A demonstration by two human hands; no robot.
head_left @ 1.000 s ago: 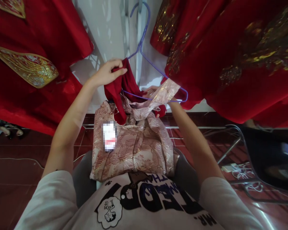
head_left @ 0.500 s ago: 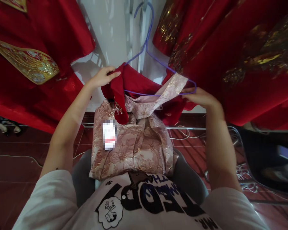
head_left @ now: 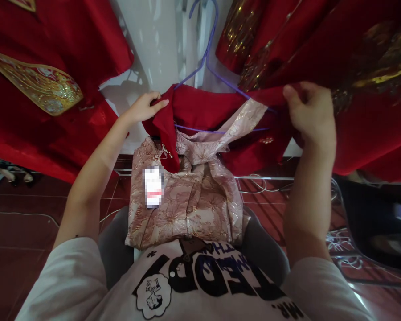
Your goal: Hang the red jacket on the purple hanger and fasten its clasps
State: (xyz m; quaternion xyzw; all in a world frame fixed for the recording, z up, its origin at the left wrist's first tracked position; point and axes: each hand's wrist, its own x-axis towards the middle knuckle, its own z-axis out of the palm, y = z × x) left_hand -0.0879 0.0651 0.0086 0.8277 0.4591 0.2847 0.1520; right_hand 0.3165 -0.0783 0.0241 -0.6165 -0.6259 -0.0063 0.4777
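Note:
A red garment [head_left: 203, 109] is spread across a purple hanger [head_left: 205, 55], whose hook points up. My left hand [head_left: 151, 107] pinches the garment's left shoulder near the hanger's end. Out to the right, my right hand [head_left: 310, 111] grips the garment's other edge, with the thumb on top and the fingers partly hidden behind. A pink strap [head_left: 247, 118] with gold pattern hangs over the hanger's right arm, in front of the red cloth. It joins a folded pink brocade garment [head_left: 187, 200] on my lap, which carries a blurred white tag [head_left: 153, 187].
Red garments with gold embroidery [head_left: 50, 84] hang at the left, and more red ones [head_left: 364, 84] hang at the right. Behind the hanger is a pale wall [head_left: 150, 44]. A black chair [head_left: 370, 218] stands at the right, and cables [head_left: 254, 183] lie on the red tiled floor.
My right hand has moved outward and up from the hanger's right end, drawing the red cloth over that end. My left hand keeps its hold in about the same place.

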